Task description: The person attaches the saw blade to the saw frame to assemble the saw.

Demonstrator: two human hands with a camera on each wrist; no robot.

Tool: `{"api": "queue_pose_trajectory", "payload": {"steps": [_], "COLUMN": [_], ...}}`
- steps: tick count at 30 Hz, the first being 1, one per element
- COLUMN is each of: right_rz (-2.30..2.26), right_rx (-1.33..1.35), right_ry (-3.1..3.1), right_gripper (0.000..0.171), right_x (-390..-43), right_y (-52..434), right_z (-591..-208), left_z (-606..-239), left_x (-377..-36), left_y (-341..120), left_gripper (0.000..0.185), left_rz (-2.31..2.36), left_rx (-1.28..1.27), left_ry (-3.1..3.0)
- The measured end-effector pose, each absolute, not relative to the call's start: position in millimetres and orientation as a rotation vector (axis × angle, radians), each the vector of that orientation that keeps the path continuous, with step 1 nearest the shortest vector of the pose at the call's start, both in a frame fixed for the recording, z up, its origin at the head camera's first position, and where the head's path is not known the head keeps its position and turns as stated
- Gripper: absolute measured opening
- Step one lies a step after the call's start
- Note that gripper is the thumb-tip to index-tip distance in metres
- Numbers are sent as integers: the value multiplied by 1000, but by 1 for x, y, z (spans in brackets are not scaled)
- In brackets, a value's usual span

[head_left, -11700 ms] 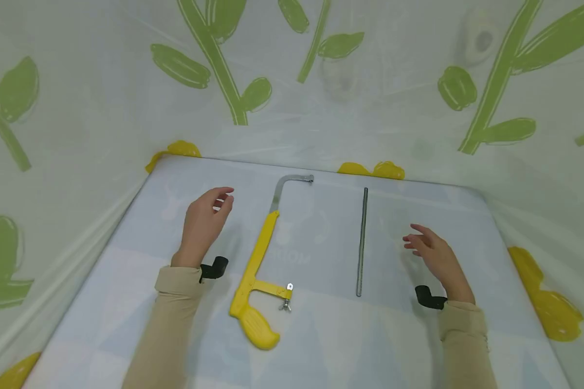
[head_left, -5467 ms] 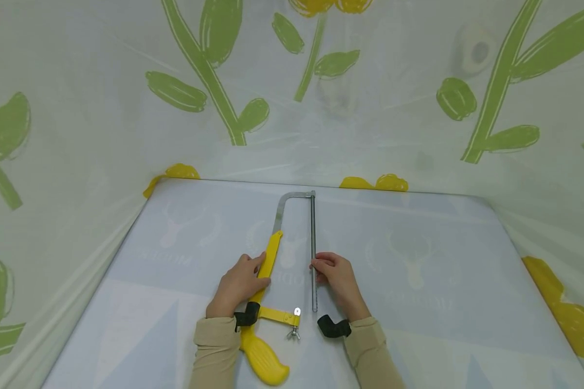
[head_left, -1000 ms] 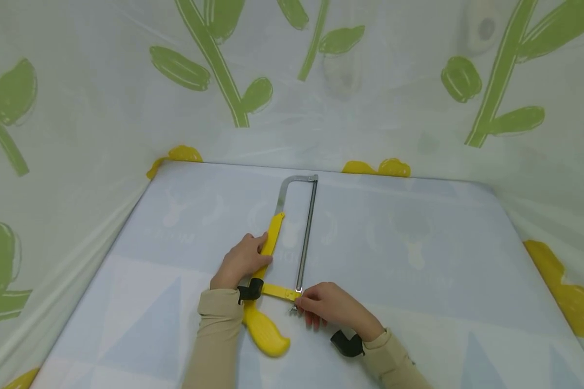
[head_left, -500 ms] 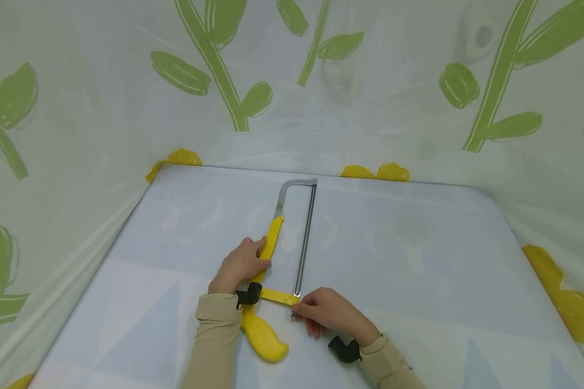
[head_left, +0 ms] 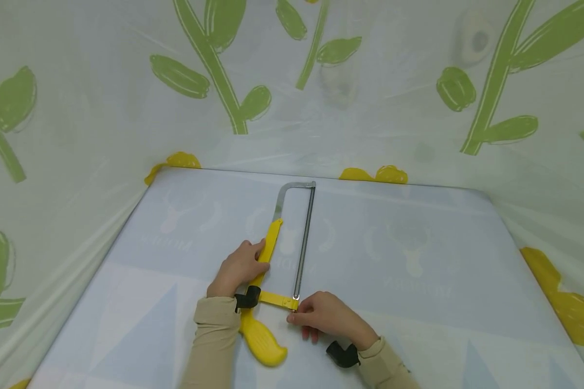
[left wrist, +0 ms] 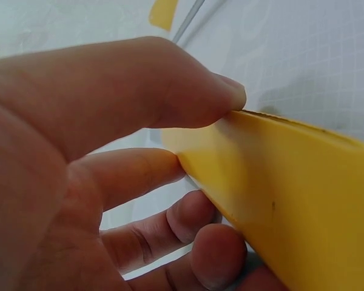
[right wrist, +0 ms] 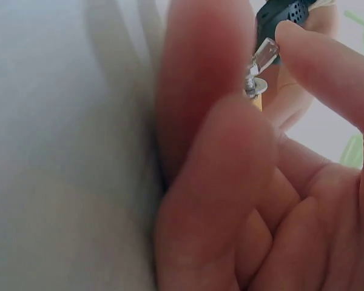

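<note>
A hacksaw with a yellow frame (head_left: 271, 241) lies on the table, its curved metal front end pointing away. My left hand (head_left: 238, 268) pinches the frame's back between thumb and fingers, as the left wrist view shows from close up on the yellow frame (left wrist: 303, 188). The grey saw blade (head_left: 305, 241) runs from the metal front end down to the yellow cross arm (head_left: 278, 300). At that arm's end my right hand (head_left: 332, 316) works with bent fingers on the wing nut (right wrist: 266, 56), thumb against one wing. In the head view the fingers cover the nut.
The saw's yellow handle (head_left: 265, 343) points toward me, between the two forearms. Black wrist cameras (head_left: 343, 354) stick out close to the table. A pale patterned cloth (head_left: 433, 237) covers the table, and leaf-printed curtains (head_left: 370, 124) enclose its back and sides.
The blade, first lying apart on the right, now spans the saw's frame. My left hand came to the frame, my right to the wing nut. Over the last second the right fingers shifted slightly.
</note>
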State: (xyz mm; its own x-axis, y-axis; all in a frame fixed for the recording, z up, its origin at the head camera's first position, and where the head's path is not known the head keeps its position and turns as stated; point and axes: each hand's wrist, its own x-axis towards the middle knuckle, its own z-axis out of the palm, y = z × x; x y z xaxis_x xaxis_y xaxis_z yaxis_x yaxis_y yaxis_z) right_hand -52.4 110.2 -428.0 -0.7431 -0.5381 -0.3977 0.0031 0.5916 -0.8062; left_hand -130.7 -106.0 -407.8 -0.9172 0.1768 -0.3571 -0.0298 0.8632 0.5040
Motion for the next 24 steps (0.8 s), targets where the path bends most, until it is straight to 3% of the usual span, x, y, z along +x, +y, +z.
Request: {"api": "queue_pose_trajectory", "payload": {"steps": [11, 24], "right_rz": [-1200, -1220], "right_rx": [-444, -413], "right_ry": [2057, 2068], "right_gripper": [16, 19], "right_x": [-57, -57], "right_y": [117, 116], "right_z": [-430, -431], "left_z": [-410, -412], "left_x": [-130, -130], "left_y": [-106, -105], "left_gripper": [68, 68], "left_rz": [724, 723], "left_rx": [118, 116], "left_ry": [2654, 2657]}}
